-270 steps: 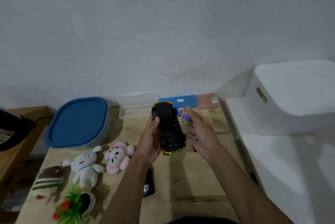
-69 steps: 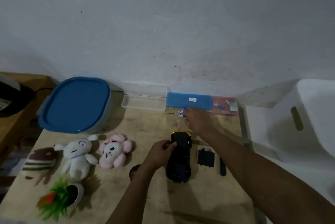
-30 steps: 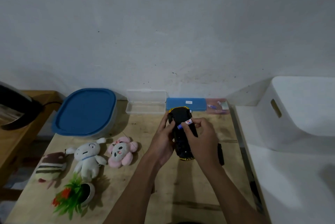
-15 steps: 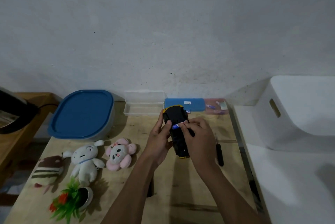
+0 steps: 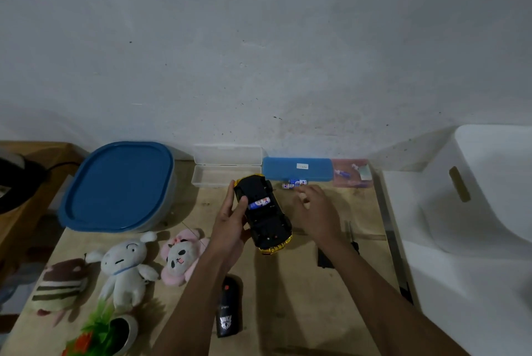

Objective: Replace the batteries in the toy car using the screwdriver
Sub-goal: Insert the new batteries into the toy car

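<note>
Your left hand (image 5: 230, 226), grip clamped, holds one upturned toy car (image 5: 270, 223); one battery (image 5: 259, 203) sits in its compartment. At its 3 o'clock: your right hand (image 5: 315, 211), grip apart, empty. At 1 o'clock: two loose batteries (image 5: 293, 184) on the tabletop (image 5: 288, 312).

- The bare left hand (image 5: 230, 229) is uncovered from the wrist to the fingertips, and its back and thumb are in view.
- The bare right hand (image 5: 316, 211) is likewise uncovered, showing its back and knuckles. The fingertips are too blurred to make out the nails.
- The long, slender left forearm (image 5: 195, 298) is uncovered from the wrist down to the bottom edge of the view and widens gradually away from the wrist.
- The right forearm (image 5: 388, 298) is uncovered along all of its visible length. It looks broader than the other and fills more of the lower right of the view.
</note>
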Tool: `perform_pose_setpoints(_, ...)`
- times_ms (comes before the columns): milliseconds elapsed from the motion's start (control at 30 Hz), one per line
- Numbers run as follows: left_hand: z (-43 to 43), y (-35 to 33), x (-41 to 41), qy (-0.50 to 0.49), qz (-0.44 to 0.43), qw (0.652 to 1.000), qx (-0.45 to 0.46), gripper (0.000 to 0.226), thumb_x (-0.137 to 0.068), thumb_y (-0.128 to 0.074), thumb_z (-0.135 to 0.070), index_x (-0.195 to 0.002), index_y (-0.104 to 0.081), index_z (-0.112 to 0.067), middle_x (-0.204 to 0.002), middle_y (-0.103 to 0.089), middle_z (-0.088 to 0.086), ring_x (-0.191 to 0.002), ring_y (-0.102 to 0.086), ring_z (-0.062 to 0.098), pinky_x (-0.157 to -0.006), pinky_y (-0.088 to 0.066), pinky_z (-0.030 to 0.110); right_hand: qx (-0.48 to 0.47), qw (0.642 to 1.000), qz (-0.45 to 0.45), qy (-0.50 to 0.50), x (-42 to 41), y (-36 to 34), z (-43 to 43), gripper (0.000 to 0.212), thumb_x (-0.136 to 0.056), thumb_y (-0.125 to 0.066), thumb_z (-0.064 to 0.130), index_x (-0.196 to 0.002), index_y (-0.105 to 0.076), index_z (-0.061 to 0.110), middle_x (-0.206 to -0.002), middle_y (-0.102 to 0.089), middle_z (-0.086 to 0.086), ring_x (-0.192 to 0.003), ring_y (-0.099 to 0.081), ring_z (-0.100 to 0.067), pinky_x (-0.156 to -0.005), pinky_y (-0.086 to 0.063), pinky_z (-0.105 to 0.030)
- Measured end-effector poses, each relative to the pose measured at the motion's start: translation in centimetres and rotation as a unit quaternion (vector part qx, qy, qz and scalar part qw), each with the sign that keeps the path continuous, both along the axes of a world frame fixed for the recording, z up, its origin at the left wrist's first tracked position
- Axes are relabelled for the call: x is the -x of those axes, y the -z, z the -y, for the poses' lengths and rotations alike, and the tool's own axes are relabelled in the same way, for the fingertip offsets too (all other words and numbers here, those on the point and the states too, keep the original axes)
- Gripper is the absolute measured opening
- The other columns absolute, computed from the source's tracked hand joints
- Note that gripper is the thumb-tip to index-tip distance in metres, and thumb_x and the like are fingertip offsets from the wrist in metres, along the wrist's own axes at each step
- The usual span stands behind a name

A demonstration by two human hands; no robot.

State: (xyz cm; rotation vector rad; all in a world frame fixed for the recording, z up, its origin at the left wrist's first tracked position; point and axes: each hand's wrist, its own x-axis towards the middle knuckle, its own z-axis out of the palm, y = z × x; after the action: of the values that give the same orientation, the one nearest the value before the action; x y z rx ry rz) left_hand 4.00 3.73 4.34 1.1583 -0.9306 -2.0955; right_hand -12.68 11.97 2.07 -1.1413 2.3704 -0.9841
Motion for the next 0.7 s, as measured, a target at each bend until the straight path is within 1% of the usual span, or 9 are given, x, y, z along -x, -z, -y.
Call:
perform_pose_setpoints(100, 1.1, 0.0, 0.4, 0.000, 0.003, 1.000, -0.002, 0.055, -0.101, -0.048, -0.017, -0.147, -0.033, -0.043, -0.139, -0.056, 0.001, -0.123, -0.057, 0.027, -0.092, -0.053, 0.051, -0.117, 0.977, -0.142, -0.107, 2.4, 2.0, 2.5, 0.031, -0.097, -0.051, 0.021, -0.126, -0.061, 0.024, -0.125, -0.059, 0.002, -0.109, -0.055, -0.017, -0.084, -0.046, -0.029)
perform_pose_setpoints(167, 1.6, -0.1, 0.8, -0.002, 0.006, 1.000, -0.002, 0.056, -0.101, -0.048, -0.017, -0.148, -0.033, -0.043, -0.139, -0.056, 0.001, -0.122, -0.057, 0.027, -0.089, -0.054, 0.047, -0.167, 0.954, -0.193, -0.160, 3.4, 2.5, 3.8, 0.039, -0.093, -0.055, 0.017, -0.130, -0.057, 0.027, -0.127, -0.057, 0.002, -0.114, -0.053, -0.019, -0.089, -0.045, -0.034)
perform_pose_setpoints(267, 2.2, -0.2, 1.3, -0.004, 0.008, 1.000, 0.003, 0.056, -0.101, -0.049, -0.017, -0.148, -0.032, -0.042, -0.141, -0.055, 0.000, -0.124, -0.056, 0.028, -0.097, -0.050, 0.053, -0.235, 0.908, -0.272, -0.216, 3.9, 2.7, 4.9, 0.050, -0.086, -0.066, 0.016, -0.133, -0.052, 0.025, -0.129, -0.053, 0.000, -0.118, -0.048, -0.022, -0.096, -0.041, -0.037)
perform_pose_setpoints(400, 2.8, -0.3, 1.6, -0.010, 0.009, 1.000, 0.003, 0.055, -0.101, -0.050, -0.017, -0.146, -0.036, -0.044, -0.139, -0.058, -0.001, -0.123, -0.057, 0.026, -0.100, -0.047, 0.055, -0.302, 0.849, -0.345, -0.263, 4.2, 2.8, 5.7, 0.051, -0.083, -0.070, 0.016, -0.130, -0.050, 0.016, -0.129, -0.047, -0.004, -0.122, -0.045, -0.024, -0.100, -0.038, -0.038)
perform_pose_setpoints(467, 2.8, -0.3, 1.7, -0.008, 0.009, 1.000, 0.004, 0.054, -0.101, -0.050, -0.018, -0.145, -0.037, -0.045, -0.137, -0.059, -0.001, -0.123, -0.058, 0.026, -0.098, -0.049, 0.053, -0.302, 0.846, -0.348, -0.271, 4.3, 2.9, 5.7, 0.047, -0.083, -0.069, 0.017, -0.127, -0.052, 0.015, -0.127, -0.049, -0.004, -0.120, -0.047, -0.024, -0.099, -0.037, -0.037)
perform_pose_setpoints(533, 2.8, -0.4, 1.6, -0.010, 0.006, 1.000, 0.005, 0.053, -0.101, -0.051, -0.017, -0.144, -0.038, -0.046, -0.136, -0.060, -0.002, -0.122, -0.059, 0.025, -0.096, -0.051, 0.052, -0.253, 0.890, -0.299, -0.232, 4.3, 2.7, 5.5, 0.036, -0.084, -0.068, 0.021, -0.118, -0.057, 0.019, -0.119, -0.057, -0.001, -0.112, -0.053, -0.022, -0.091, -0.040, -0.035)
perform_pose_setpoints(600, 2.7, -0.6, 1.4, -0.011, 0.002, 1.000, 0.008, 0.053, -0.100, -0.051, -0.017, -0.143, -0.039, -0.047, -0.137, -0.060, -0.002, -0.122, -0.059, 0.025, -0.096, -0.050, 0.052, -0.129, 0.971, -0.163, -0.121, 3.9, 1.6, 4.9, 0.017, -0.091, -0.061, 0.029, -0.105, -0.064, 0.022, -0.101, -0.065, 0.003, -0.095, -0.061, -0.018, -0.075, -0.045, -0.031)
perform_pose_setpoints(633, 2.7, -0.8, 1.4, -0.011, 0.001, 1.000, 0.011, 0.054, -0.100, -0.052, -0.017, -0.143, -0.039, -0.046, -0.137, -0.060, -0.002, -0.122, -0.058, 0.025, -0.096, -0.051, 0.053, -0.060, 0.994, -0.073, -0.056, 3.5, 0.6, 4.5, 0.015, -0.092, -0.059, 0.033, -0.101, -0.065, 0.022, -0.092, -0.066, 0.005, -0.085, -0.063, -0.014, -0.068, -0.046, -0.028)
perform_pose_setpoints(700, 2.4, -1.1, 1.3, -0.011, 0.000, 1.000, 0.017, 0.055, -0.100, -0.052, -0.018, -0.145, -0.037, -0.045, -0.136, -0.060, -0.003, -0.122, -0.059, 0.025, -0.091, -0.054, 0.049, 0.052, 0.994, 0.090, 0.025, 2.2, -2.1, 3.4, 0.016, -0.093, -0.060, 0.032, -0.106, -0.064, 0.024, -0.088, -0.065, 0.010, -0.079, -0.063, -0.008, -0.066, -0.049, -0.021)
